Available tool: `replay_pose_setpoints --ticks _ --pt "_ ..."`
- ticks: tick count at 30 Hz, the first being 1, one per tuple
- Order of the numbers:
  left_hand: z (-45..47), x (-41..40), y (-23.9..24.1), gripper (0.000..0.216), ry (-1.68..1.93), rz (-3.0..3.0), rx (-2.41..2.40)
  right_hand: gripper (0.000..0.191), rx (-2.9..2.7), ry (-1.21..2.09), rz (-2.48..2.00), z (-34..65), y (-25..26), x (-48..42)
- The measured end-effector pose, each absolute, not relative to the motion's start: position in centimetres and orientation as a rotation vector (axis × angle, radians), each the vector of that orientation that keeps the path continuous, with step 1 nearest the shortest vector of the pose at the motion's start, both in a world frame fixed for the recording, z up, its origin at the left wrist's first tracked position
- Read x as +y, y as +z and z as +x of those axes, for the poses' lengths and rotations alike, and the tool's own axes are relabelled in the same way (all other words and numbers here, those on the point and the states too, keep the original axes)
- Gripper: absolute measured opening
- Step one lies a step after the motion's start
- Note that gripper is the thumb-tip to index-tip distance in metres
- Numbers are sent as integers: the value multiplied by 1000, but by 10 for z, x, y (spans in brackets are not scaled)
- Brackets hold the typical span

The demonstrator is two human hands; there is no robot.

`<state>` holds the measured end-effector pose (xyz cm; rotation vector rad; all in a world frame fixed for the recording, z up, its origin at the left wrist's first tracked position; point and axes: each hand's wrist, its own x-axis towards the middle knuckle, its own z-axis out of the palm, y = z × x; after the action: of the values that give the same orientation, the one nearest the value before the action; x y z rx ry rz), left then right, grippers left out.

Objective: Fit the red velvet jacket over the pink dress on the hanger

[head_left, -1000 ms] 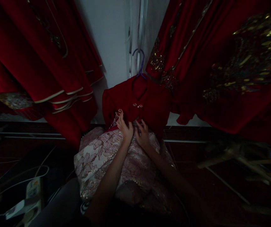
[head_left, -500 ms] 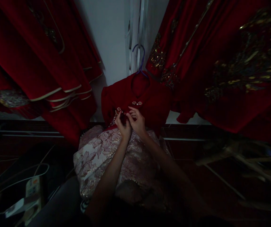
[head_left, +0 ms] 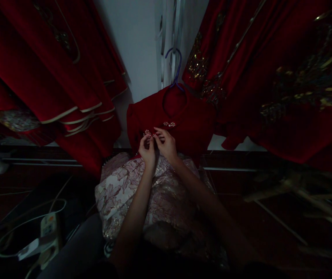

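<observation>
A red garment hangs in front of me from a purple hanger. On its chest sits a small pearl-like flower trim. My left hand is closed in a pinch at the lower left of the garment, beside another beaded flower. My right hand pinches right against the left fingertips, its other fingers raised. Whatever lies between the fingertips is too small and dark to make out. Under both forearms, a pale floral fabric with a shiny surface covers my lap.
Red garments with pale piping hang at left. More red clothes with gold sequins hang at right. A power strip with a white cable lies at lower left. Wooden sticks or legs stand at lower right, blurred.
My hands have drawn together, fingertips now meeting near the beaded flower. The left hand now partly covers the dangling beads seen before. The whole view has shifted slightly.
</observation>
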<state>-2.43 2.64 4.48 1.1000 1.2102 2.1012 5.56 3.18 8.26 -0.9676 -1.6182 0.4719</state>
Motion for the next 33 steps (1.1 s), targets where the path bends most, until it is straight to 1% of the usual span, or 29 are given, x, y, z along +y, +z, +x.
replay_pose_setpoints --ticks 7,15,20,23,26,28,29,31,33 --pt "-35 23 46 35 2018 1132 1266 29 -1653 449 -965 55 84 31" --pt "-47 31 54 28 1970 1175 1248 26 -1719 398 -956 55 83 36" --pt "-56 43 58 21 1883 1319 1251 26 -1742 386 -956 56 89 43" --pt "-48 37 49 28 1880 1329 1229 26 -1739 457 -949 60 89 41" --pt "-30 13 28 38 1867 1365 1360 27 -1738 616 -919 72 78 28" --pt "-20 -8 13 30 1768 1574 1526 28 -1749 697 -923 86 64 13" --pt "-17 -17 7 30 1718 1678 1613 29 -1758 709 -941 95 56 6" --pt "-15 -30 0 33 1670 1785 1766 33 -1827 718 -969 117 41 -7" --pt "-17 -33 -1 38 1667 1808 1853 32 -1844 714 -1039 140 30 -16"
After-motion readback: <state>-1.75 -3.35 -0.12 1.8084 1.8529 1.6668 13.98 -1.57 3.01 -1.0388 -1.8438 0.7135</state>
